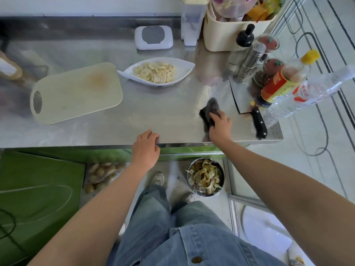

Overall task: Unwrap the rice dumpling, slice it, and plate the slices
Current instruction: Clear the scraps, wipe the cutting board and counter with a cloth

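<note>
A white leaf-shaped plate [184, 69] holds several pale round slices [155, 72] at the back middle of the steel counter. A bare cream cutting board [76, 93] lies to its left. A cleaver [247, 104] with a black handle rests at the right edge. My right hand [221, 124] grips a dark grey cloth [210, 109] on the counter, left of the cleaver. My left hand [147, 148] rests on the counter's front edge with fingers loosely curled over it, holding nothing. No wrapped dumpling is in view.
Bottles [284, 83], a steel shaker [251, 58] and spice jars crowd the right back corner beside a cream bin [226, 35]. A white box [153, 37] sits at the back. Below the counter a bucket [206, 177] holds peels.
</note>
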